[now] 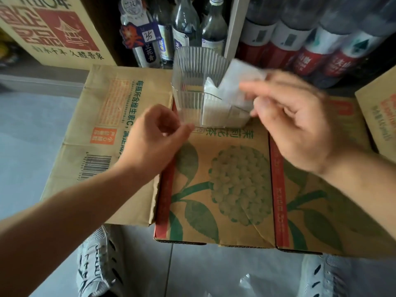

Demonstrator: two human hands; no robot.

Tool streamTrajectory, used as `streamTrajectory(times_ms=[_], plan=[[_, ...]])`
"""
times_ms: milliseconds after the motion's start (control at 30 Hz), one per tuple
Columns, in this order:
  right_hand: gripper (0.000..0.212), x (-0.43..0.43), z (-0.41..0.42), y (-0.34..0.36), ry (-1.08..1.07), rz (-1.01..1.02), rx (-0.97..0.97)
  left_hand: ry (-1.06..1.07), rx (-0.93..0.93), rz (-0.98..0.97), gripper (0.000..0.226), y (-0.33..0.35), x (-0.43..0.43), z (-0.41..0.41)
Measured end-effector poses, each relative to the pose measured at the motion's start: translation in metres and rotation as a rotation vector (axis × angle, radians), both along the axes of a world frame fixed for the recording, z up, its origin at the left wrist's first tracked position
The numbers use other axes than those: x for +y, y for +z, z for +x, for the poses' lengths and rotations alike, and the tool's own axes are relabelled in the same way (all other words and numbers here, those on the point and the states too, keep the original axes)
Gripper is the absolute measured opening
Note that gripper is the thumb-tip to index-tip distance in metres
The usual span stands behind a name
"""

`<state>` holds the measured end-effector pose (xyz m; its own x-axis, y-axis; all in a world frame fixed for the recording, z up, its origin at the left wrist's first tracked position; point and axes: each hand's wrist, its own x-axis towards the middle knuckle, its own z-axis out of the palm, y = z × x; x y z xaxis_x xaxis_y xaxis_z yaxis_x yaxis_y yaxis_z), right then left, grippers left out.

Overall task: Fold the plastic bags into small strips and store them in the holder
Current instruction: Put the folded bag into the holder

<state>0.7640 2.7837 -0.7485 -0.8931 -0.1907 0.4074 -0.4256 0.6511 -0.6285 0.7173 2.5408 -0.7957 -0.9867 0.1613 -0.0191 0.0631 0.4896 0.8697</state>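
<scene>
Seen from above, a clear ribbed plastic holder (pixel 192 67) stands at the far edge of a flattened cardboard box (pixel 225 179) printed with a green flower; every place here is given from that holder. Well to its left leans a carton with red lettering (pixel 53 28). At its front left corner is the left hand (pixel 156 136), fingers loosely curled and holding nothing, thumb tip right by the corner; whether it touches cannot be told. Behind the holder stand glass bottles (pixel 184 22). Inside its right half sit white folded strips (pixel 214 108), already stored. Leaning out of its right rim, lower end inside, is a folded plastic bag (pixel 233 84), tilted to the right. Just right of it the blurred right hand (pixel 295 123) pinches this bag between thumb and fingers. The bag looks feather-light, thin, soft and slick, likely to spring open if released early, so it is best held flat across the fold's upper end and slid down beside the others.
</scene>
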Motion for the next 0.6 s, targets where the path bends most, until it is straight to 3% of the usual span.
streamTrajectory(times_ms=[100,200,400,600], plan=[[0.046,0.007,-0.033,0.003,-0.014,0.190,0.098,0.044,0.005,-0.038,0.063,-0.006,-0.009,-0.020],[0.062,0.008,-0.056,-0.010,0.018,0.346,0.119,-0.107,-0.011,-0.006,0.091,-0.007,-0.004,-0.033],[0.082,0.006,-0.061,-0.026,0.030,0.603,0.156,-0.258,-0.046,0.201,0.086,-0.006,0.010,-0.050],[0.080,0.005,-0.061,-0.033,-0.038,0.527,0.122,-0.264,-0.020,0.214,0.085,-0.013,0.009,-0.055]])
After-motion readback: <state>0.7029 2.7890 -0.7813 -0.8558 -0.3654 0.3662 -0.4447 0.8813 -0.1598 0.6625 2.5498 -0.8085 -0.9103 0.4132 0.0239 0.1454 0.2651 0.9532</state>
